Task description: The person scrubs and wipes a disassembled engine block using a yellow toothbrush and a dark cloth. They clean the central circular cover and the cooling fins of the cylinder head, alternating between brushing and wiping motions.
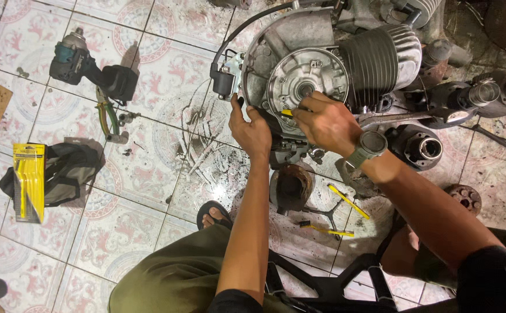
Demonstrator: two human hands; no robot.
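Patterned floor tiles (119,232), grimy with oil and grit, are carrying everything; I am squatting over them with a small engine (322,64) lying on its side in front of me.

Engine: the round side cover (305,81) is facing up, with the finned cylinder (380,58) just right of it. Judging by the cast metal, it is heavy and rigid — not something to lift by one edge. The greasy surfaces are probably slippery, so the firm holds look like the casing rim and the cylinder base rather than the thin fins.

Left hand (253,130): my grip is resting on the lower left edge of the casing, fingers curled over the rim, steadying it. It is closed on the casing edge, not on a tool.

Right hand (325,122): fingers are pinched together on a small yellow-handled tool (287,113), its tip pointing toward the lower part of the cover. Which kind of tool it is I cannot tell — most of it is hidden under my fingers.

Nearby: an impact wrench (87,66) and pliers (109,116) are lying well to the left, with a yellow tool pack (28,182) beside a dark cloth (70,168). More yellow-handled tools (345,200) are lying near my knee.
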